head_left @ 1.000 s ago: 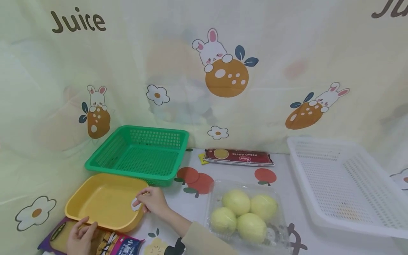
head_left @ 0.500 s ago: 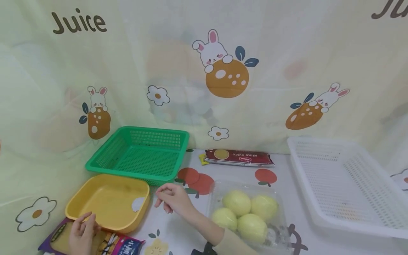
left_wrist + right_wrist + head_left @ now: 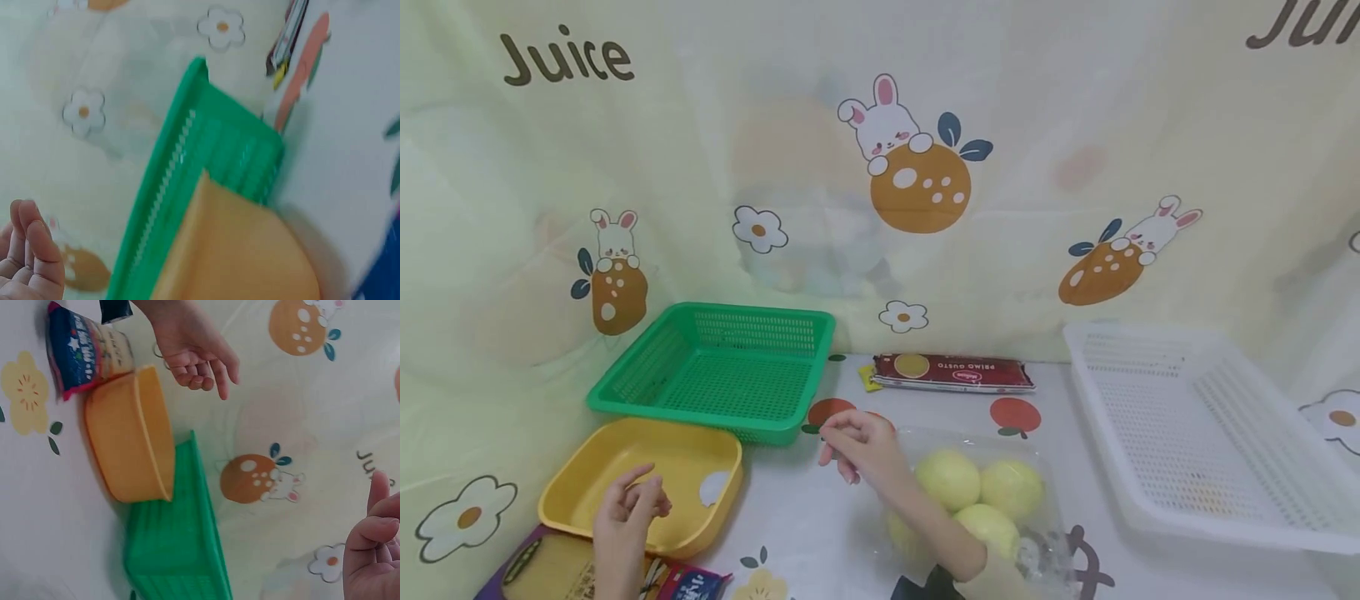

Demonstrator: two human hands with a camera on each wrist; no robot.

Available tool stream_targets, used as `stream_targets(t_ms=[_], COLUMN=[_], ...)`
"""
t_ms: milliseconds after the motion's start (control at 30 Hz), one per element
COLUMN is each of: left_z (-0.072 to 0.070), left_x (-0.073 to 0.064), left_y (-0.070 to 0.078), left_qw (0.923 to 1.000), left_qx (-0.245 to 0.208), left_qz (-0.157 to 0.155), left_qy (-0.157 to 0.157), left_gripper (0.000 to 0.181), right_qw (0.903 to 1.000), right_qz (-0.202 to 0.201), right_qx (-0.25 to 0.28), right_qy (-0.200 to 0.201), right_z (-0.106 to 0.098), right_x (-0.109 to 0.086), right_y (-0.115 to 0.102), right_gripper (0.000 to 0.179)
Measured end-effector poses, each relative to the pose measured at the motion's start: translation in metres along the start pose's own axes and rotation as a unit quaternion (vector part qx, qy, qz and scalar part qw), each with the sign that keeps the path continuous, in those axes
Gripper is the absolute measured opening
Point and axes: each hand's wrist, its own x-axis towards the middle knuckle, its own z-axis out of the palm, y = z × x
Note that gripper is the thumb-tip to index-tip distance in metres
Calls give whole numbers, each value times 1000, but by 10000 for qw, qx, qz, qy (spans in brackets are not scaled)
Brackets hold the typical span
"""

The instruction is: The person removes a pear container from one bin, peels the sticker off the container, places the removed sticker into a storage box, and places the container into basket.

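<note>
Yellow basin (image 3: 681, 462) stands on the table just in front of the green basket (image 3: 730, 375), with packaged food (image 3: 550, 567) by its near side; grouped so closely, all three probably suit the left hand's easy reach. That left hand (image 3: 632, 504) hovers above the basin's near part, fingers loosely bent, holding nothing. Between the basin and the boxed pale-green fruit (image 3: 947, 477), the right hand (image 3: 867, 450) hangs over the table, fingers slackly curled around nothing, well apart from the basin.
</note>
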Motion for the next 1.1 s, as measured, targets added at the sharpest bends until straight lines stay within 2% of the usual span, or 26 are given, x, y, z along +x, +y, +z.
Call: stream_targets(t_ms=[200, 400, 500, 633, 667, 733, 767, 833, 933, 1033, 1100], left_z=[27, 49, 61, 85, 91, 102, 106, 113, 120, 127, 132], left_x=[9, 13, 11, -9, -14, -26, -29, -33, -37, -38, -38], left_y=[-8, -9, 10, 71, 84, 110, 115, 120, 116, 111, 110], left_qw=[9961, 9853, 9725, 9618, 9600, 9631, 9623, 9608, 9606, 9570, 9538], left_qx=[-2, -83, -256, -271, -292, -27, 28, 101, 295, 372, 387], left_qz=[506, 1085, 1410, 1572, 1599, 1524, 1514, 1459, 1239, 1248, 1366], left_qy=[-724, -1317, -1837, -2224, -2278, -2219, -2257, -2357, -2472, -2591, -2648], left_gripper=[40, 36, 36, 34, 32, 30, 28, 27, 27, 24, 22], right_qw=[9989, 9951, 9924, 9887, 9877, 9851, 9838, 9809, 9781, 9768, 9763], right_qz=[45, -1, -226, -496, -546, -651, -701, -799, -805, -774, -867], right_qx=[-195, -150, -169, -337, -420, -590, -673, -824, -980, -1085, -1105], right_qy=[428, 981, 1197, 1374, 1407, 1477, 1506, 1568, 1650, 1676, 1644], right_z=[-32, -60, -73, -93, -98, -108, -113, -121, -131, -141, -150], right_x=[-17, -36, -42, -50, -52, -57, -60, -65, -72, -80, -87], right_y=[-13, -20, -23, -28, -29, -31, -32, -32, -31, -27, -20], right_gripper=[22, 20, 19, 19, 18, 17, 15, 12, 11, 10, 10])
